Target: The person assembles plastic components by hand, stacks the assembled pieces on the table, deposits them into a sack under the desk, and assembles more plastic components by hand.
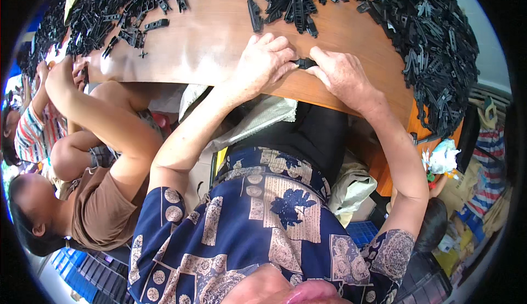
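Note:
Near the table's front edge, both my hands meet on one small black plastic part (304, 63). My left hand (267, 60) pinches its left end between thumb and fingers. The right end sits in the pinch of my right hand (343, 76). Only the part's middle shows between the fingertips; its ends are covered. Just beyond my hands, loose black plastic pieces (299, 10) lie at the edge of a large pile. A long ridged black piece (254, 14) rests beyond my left hand.
A brown wooden table (208, 35) spans the view. Black parts are heaped at the right (439, 57) and far left (110, 7). At my left, a person in a brown shirt (104, 210) works at the same table. A white sack (258, 120) hangs below the edge.

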`<state>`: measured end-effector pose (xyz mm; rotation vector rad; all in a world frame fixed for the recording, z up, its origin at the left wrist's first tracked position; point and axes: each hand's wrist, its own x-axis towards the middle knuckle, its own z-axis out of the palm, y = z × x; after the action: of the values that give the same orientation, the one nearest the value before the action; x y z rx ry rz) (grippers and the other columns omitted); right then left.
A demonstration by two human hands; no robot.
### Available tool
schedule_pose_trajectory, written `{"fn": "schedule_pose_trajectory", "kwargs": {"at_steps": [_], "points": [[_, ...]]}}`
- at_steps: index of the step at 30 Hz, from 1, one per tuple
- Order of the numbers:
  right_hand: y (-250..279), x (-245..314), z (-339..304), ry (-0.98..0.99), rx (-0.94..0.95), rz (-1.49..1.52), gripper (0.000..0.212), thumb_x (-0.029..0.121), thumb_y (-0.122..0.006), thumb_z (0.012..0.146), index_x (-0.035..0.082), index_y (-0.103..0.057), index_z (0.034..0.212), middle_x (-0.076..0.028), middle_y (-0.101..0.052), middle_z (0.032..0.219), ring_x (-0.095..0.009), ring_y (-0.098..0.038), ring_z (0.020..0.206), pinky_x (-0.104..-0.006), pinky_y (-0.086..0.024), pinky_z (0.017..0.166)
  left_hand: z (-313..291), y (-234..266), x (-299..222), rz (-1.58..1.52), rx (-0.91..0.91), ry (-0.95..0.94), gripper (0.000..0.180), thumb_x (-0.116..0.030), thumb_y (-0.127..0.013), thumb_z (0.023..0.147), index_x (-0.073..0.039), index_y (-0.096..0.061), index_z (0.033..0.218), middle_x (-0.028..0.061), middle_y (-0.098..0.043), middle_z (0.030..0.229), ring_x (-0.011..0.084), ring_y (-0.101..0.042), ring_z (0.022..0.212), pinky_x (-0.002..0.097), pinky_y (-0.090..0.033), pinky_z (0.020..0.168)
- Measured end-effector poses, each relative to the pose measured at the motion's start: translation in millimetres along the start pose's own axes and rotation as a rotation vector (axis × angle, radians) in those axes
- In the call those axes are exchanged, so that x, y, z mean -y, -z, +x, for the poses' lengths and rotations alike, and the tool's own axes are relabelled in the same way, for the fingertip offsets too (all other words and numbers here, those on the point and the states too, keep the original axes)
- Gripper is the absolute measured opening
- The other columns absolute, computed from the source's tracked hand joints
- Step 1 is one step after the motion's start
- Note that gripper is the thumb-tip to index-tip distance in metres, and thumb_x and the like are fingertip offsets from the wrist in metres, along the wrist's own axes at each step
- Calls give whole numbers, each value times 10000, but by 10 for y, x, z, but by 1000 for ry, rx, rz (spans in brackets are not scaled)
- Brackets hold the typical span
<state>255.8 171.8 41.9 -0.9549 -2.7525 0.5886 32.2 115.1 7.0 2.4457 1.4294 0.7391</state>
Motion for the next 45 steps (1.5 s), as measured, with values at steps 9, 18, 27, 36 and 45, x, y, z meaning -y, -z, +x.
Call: {"fn": "schedule_pose_trajectory", "kwargs": {"at_steps": [9, 18, 27, 36, 45], "points": [[339, -1140, 378, -108, -271, -664, 315, -15, -613, 812, 89, -621, 1109, -85, -580, 1164, -293, -605, 1102, -412, -563, 837, 665, -15, 102, 218, -72, 265, 388, -469, -623, 954, -186, -607, 1218, 117, -604, 998, 345, -696, 807, 417, -587, 662], [342, -1413, 348, 13, -250, -649, 245, 23, -633, 847, 46, -608, 1090, -129, -631, 1109, -327, -689, 960, -431, -590, 765, 538, -68, 160, 50, -227, 243, 349, -130, -713, 882, -123, -554, 1192, 162, -646, 1098, 382, -691, 897, 433, -558, 756], [5, -724, -291, -263, -365, 233, 200, 140, -690, 904, 75, -600, 1071, -98, -680, 919, -290, -667, 888, -413, -534, 790, 470, -78, -191, -275, 15, 54, 394, -35, -647, 897, -53, -528, 1272, 187, -627, 1163, 389, -630, 1067, 443, -518, 890], [135, -705, -327, -96, -262, -181, 211, 154, -706, 878, 79, -635, 1062, -88, -590, 1054, -309, -583, 1042, -445, -476, 910, 502, -105, -57, -57, 2, -123, 238, -170, -659, 932, -62, -677, 1143, 147, -592, 1111, 354, -616, 1006, 414, -529, 865], [189, -572, -298, -150, -252, -47, 203, 199, -732, 882, 52, -684, 1013, -92, -576, 937, -269, -610, 925, -399, -491, 788, 316, -26, -31, -77, 88, 55, 257, -290, -754, 853, -150, -721, 1067, 47, -635, 959, 280, -680, 887, 400, -552, 747]]}}
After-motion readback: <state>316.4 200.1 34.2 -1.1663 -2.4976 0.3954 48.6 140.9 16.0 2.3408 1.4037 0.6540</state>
